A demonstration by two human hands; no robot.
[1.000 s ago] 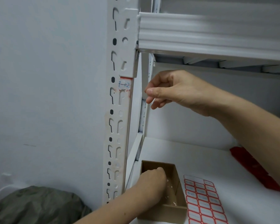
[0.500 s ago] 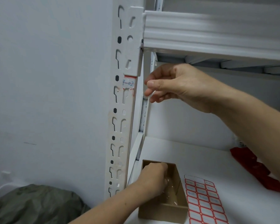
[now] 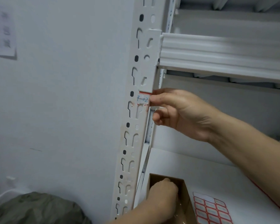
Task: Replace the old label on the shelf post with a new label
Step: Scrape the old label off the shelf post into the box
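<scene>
**Old label on shelf post: removal in hand**

Location: the old label (image 3: 142,99), white with a red border and blue handwriting, sits on the front face of the white shelf post (image 3: 131,143), just under the beam bracket. Its lower border is ragged and smeared red.

Right hand (image 3: 181,113): thumb and forefinger pinch the label's right edge at the post's corner, with the other fingers curled beneath.

Left hand (image 3: 163,196): knuckles up inside the brown cardboard box (image 3: 185,189) on the shelf board (image 3: 192,165). The fingers are curled, but whether they hold anything cannot be told.

Stock: the sheet of new labels (image 3: 212,209), red-bordered, lies just beside the box.

Handling note: the step is judged to be peeling. Pull slowly leftward, keeping the paper low against the post. The ragged edge suggests the paper tears easily. Clear any residue before the new label goes on.
</scene>
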